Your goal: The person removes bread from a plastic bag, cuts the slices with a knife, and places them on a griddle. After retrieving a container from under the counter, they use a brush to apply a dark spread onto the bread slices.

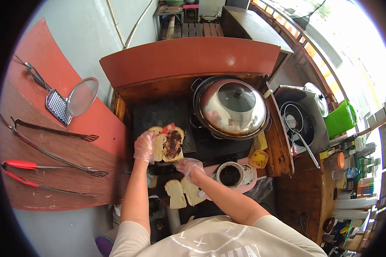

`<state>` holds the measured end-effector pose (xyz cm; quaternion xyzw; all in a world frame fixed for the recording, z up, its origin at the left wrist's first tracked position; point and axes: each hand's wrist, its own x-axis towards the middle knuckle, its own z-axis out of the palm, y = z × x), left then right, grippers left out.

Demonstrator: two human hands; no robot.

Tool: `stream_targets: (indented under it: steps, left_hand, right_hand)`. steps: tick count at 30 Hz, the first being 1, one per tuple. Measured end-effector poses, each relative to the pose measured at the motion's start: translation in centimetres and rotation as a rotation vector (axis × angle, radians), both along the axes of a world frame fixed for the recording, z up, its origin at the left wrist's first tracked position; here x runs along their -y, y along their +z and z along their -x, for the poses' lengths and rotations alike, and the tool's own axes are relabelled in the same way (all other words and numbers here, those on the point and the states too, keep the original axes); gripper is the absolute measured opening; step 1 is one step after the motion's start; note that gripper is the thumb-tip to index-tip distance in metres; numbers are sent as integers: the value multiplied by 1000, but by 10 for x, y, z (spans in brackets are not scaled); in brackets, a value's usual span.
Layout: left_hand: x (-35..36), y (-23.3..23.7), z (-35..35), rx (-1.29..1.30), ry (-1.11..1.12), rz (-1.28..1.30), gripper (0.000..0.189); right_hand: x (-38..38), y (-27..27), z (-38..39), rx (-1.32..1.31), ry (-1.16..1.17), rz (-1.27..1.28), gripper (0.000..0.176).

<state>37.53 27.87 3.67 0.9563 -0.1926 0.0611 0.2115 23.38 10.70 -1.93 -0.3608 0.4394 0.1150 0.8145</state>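
Two bread slices (158,150) lie side by side on a dark flat surface, the right one covered with a dark brown filling (173,144). My left hand (145,146), in a clear plastic glove, is at the left edge of the bread, its fingers closed near a red utensil (169,128) that touches the top of the slices. My gloved right hand (189,167) is just below the right slice; its fingertips are too small to make out. Below it lie more bread slices (175,193). An open jar (230,174) of dark spread stands to the right on a pink board (247,186).
A large lidded pan (231,107) stands behind to the right. Tongs (51,167), a grater (58,105) and a strainer (82,97) hang on the left panel. A wooden edge (280,137) borders the right side, with a metal basin (302,124) and green container (341,118) beyond.
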Motion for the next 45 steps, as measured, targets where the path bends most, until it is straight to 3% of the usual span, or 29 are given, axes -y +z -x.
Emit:
stream_targets:
  steps: [3, 5, 7, 9, 13, 15, 16, 19, 21, 24, 25, 27, 28, 30, 31, 33, 34, 36, 38, 41, 43, 44, 45]
  left_hand:
    - [-11, 15, 1, -22, 73, 48, 15]
    - [-29, 13, -2, -311, -177, 223, 17]
    - [-26, -1, -7, -352, -171, 170, 13]
    - [-19, -17, -18, -65, -59, 38, 11]
    - [-9, 3, -14, -24, -39, 119, 10]
    - [-12, 7, -12, -345, -232, 221, 11]
    - [-12, 2, -13, -347, -229, 220, 11]
    - [-5, -5, -9, -169, -117, 79, 9]
    - [2, 8, 1, 11, 100, 33, 8]
    - [-9, -5, 22, -152, 18, 250, 12]
    - [-7, 3, 35, -379, 27, 279, 14]
    - [-15, -14, 53, -77, 93, 57, 12]
    - [-16, -8, 61, -74, 99, 52, 12]
    - [-10, 4, 77, -9, 330, 66, 10]
    - [-5, 4, 85, -5, 335, 60, 10]
    - [4, -3, 102, -232, 282, 291, 10]
    - [1, -26, 108, -297, 266, 350, 10]
    - [-3, -33, 129, -305, 282, 381, 8]
    - [-13, -26, 143, -322, 300, 400, 8]
    - [-25, 11, 168, -349, 428, 111, 11]
    - [-26, 35, 179, -247, 441, 82, 11]
    - [-20, 48, 186, -197, 414, 168, 11]
    - [-11, 59, 193, -206, 407, 164, 11]
  right_hand:
    - [0, 6, 2, 1, 9, -3, 12]
    - [1, 7, 2, 16, -24, -6, 13]
    - [1, 5, 1, -21, 0, -2, 13]
    - [0, 10, -1, -22, 2, 7, 13]
    - [-1, 2, 2, 6, 9, 9, 13]
    - [0, 1, 2, 16, 2, 10, 12]
    - [-1, 2, 4, 21, -6, 11, 12]
    - [-2, 2, 0, -39, -2, 4, 11]
    - [-2, 0, 1, -33, 7, 14, 10]
    - [-1, 3, 1, -28, 13, 1, 9]
    - [0, 5, 0, -33, 9, -21, 8]
    - [-1, 3, -2, -35, 0, -36, 7]
    - [-1, 3, -3, -40, -14, -47, 6]
    - [-1, 2, -5, -21, -18, -52, 7]
    - [-2, 1, -5, -7, -25, -50, 8]
    - [-1, -23, -10, -15, -17, -75, 10]
    - [-2, -32, -12, -24, -13, -92, 11]
    - [0, -31, -11, 45, -6, -132, 11]
    - [4, -31, -12, 113, -5, -174, 11]
    - [11, -37, -6, 178, -3, -211, 10]
    - [28, -43, 4, 392, 119, -273, 14]
    - [43, -19, 12, 387, 113, -273, 14]
    - [63, 34, 19, 373, 342, -145, 15]
